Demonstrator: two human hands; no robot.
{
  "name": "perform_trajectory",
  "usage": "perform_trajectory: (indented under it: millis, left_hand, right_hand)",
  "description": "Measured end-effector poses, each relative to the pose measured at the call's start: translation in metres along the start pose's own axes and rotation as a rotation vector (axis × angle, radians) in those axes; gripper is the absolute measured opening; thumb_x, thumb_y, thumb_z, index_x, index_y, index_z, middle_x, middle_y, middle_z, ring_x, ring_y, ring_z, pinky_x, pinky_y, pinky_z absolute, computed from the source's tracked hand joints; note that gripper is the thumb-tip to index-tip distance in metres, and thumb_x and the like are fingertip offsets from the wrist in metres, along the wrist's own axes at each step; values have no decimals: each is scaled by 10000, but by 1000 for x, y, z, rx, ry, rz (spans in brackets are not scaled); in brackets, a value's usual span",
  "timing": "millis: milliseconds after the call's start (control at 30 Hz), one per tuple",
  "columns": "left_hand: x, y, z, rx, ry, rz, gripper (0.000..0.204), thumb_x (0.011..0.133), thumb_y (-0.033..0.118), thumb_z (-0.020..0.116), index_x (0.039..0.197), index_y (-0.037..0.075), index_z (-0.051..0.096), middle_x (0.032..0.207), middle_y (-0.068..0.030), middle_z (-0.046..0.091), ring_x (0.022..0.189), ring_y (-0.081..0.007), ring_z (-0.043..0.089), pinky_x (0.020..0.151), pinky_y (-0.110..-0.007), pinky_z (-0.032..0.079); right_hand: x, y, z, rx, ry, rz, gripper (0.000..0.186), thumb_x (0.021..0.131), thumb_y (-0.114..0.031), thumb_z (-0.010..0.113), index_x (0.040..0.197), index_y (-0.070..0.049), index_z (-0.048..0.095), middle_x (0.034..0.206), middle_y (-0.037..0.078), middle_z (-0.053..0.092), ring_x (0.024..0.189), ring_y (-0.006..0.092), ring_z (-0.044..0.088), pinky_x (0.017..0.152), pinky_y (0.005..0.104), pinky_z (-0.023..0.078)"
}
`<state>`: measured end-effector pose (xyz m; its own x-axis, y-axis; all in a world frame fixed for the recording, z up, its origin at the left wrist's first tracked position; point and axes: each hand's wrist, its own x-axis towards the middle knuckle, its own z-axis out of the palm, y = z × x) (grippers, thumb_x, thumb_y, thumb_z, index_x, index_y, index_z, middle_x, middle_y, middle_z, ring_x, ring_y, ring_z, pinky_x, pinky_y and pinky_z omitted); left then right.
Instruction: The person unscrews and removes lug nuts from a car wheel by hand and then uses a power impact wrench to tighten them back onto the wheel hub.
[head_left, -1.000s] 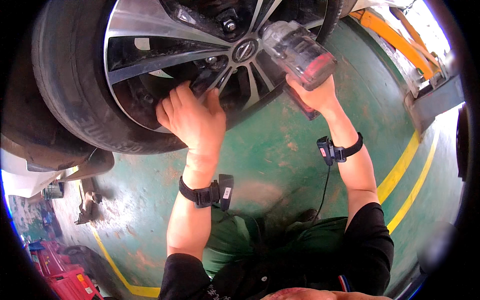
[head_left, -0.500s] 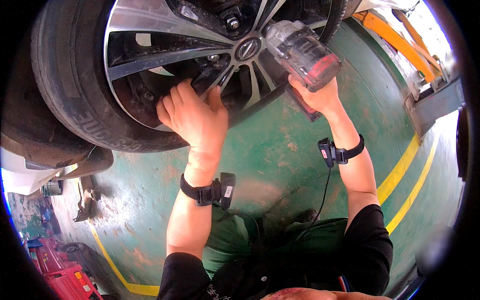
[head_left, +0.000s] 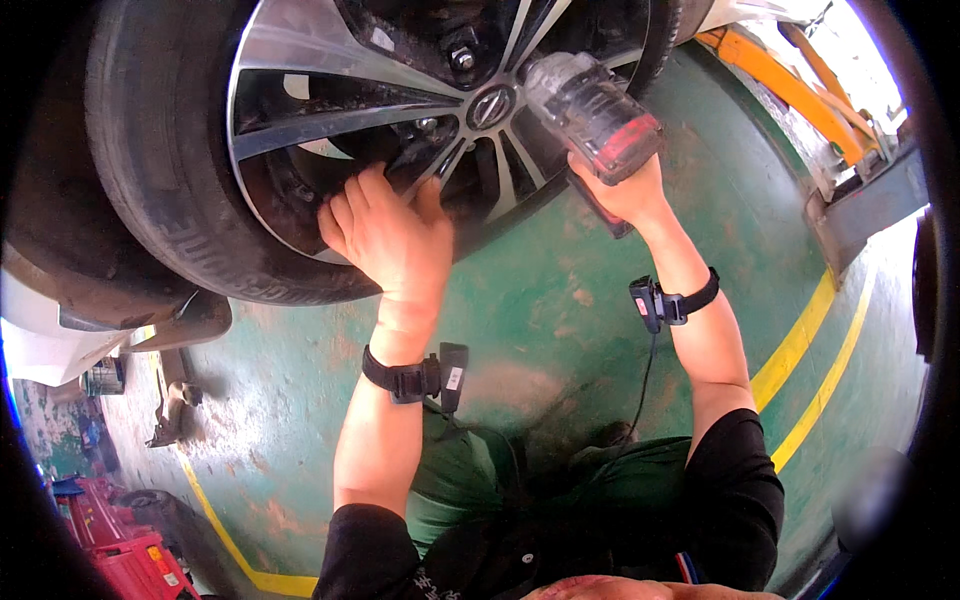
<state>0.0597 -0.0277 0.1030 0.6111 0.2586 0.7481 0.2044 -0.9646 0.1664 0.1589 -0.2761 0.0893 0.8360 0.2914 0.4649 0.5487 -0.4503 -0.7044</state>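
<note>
A car wheel fills the upper left, its black tyre [head_left: 165, 170] around a silver and black alloy rim [head_left: 300, 130]. My right hand [head_left: 628, 192] is wrapped round the grip of a dark impact wrench [head_left: 595, 115] with a red rear end. The wrench's nose points into the rim, right of the centre cap [head_left: 491, 107]; its tip is hidden. Curled over a lower spoke is my left hand [head_left: 390, 225], with fingertips behind the spoke. One lug nut [head_left: 462, 59] shows above the cap and another [head_left: 427, 124] to its left.
An orange lift arm [head_left: 785, 90] joins a grey lift post [head_left: 865, 205] at right. Yellow lines [head_left: 795, 340] cross the green floor [head_left: 540, 330]. At lower left are a red tool cart [head_left: 125, 545] and a metal stand [head_left: 172, 405]. A black cable hangs from my right wrist strap.
The wheel has shifted slightly to the right in view. My right hand and the impact wrench sit slightly further left. My left hand keeps its hold on the spoke.
</note>
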Motion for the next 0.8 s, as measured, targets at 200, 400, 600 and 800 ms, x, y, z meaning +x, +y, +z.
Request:
perform_trajectory:
  millis: [200,400,600,800]
  left_hand:
    - [-2,-10,3,0,-4,42,524,839,430,767,1162,39,634,1048,-124,648,1030,-361,579,1066,-490,361]
    - [-5,-9,5,8,3,61,537,844,436,757,1182,39,627,1057,-123,649,1036,-350,580,1054,-489,364]
    - [-3,-11,2,-8,-6,33,532,839,429,762,1179,44,623,1048,-119,648,1023,-351,579,1050,-491,364]
    - [-6,-8,8,-10,4,5,541,840,447,761,1174,44,620,1051,-120,647,1026,-359,579,1062,-499,361]
  right_hand:
    - [-1,10,22,447,223,24,393,817,-71,803,1191,-17,695,1063,66,735,966,182,694,872,348,551]
    - [0,10,5,815,-12,201,294,835,-3,741,1124,4,691,865,44,679,696,127,628,618,283,505]
    - [-31,3,6,543,31,137,319,867,-45,743,1178,-13,684,932,42,691,775,136,630,685,293,514]
    - [-42,-22,9,210,131,-97,349,850,-178,806,1187,-115,740,1152,72,756,1090,260,704,942,408,541]
